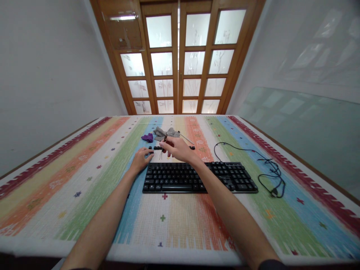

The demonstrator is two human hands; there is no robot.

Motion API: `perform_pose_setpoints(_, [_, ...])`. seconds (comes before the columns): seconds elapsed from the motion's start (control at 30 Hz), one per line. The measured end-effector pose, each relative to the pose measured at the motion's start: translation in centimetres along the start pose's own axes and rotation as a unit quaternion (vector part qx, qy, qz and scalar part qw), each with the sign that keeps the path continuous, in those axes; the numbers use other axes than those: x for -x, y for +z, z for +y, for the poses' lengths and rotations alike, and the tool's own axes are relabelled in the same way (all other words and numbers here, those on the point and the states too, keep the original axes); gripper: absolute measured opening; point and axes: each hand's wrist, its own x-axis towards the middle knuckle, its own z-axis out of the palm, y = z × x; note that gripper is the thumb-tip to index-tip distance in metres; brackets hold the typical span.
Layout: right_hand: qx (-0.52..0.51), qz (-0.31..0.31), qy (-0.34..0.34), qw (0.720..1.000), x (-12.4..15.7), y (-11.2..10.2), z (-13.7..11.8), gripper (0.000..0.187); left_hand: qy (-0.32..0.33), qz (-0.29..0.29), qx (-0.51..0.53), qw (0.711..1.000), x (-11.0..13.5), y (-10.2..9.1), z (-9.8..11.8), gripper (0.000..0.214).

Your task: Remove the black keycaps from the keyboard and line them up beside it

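A black keyboard (174, 177) lies on the striped tablecloth, and the top edge of its frame shows bare. Behind it runs a row of loose black keycaps (158, 147), partly hidden by my right hand. My right hand (177, 148) is closed on a wire keycap puller (161, 154), its thin wires pointing down over the cloth between the row and the keyboard. To the left, my left hand (142, 159) rests on the cloth by the end of the row, thumb and forefinger pinched about a small dark piece that looks like a keycap.
Past the keycaps lie a grey cloth (160, 133), a purple cloth (147, 138) and a thin rod-like tool (187, 139). The keyboard's black cable (270, 172) curls on the right, ending in a plug (274, 192). Walls flank the table; wood-framed doors (178, 56) stand beyond.
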Motion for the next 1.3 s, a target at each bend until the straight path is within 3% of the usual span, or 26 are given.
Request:
perform_pose_setpoints(0.3, [0.000,-0.004,0.005,1.000,0.01,-0.02,-0.05,0.032,-0.032,0.046,0.023,0.998,0.18,0.05,0.06,0.036])
perform_pose_setpoints(0.63, [0.001,-0.003,0.005,1.000,-0.07,0.04,0.25,0.032,-0.090,0.051,0.043,0.994,0.03,0.33,-0.32,0.049])
perform_pose_setpoints(0.77, [0.002,-0.006,0.004,1.000,-0.04,-0.05,0.14,0.031,-0.109,0.052,0.042,0.992,0.06,0.32,-0.41,0.047])
perform_pose_setpoints(0.97, [0.007,-0.006,0.006,1.000,0.03,-0.10,-0.06,0.031,-0.106,0.039,0.006,0.994,0.07,0.03,-0.48,0.021])
perform_pose_setpoints(1.3, [0.016,-0.005,-0.004,1.000,-0.01,0.14,-0.09,0.033,-0.105,0.070,-0.002,0.992,-0.12,-0.06,-0.34,0.036])
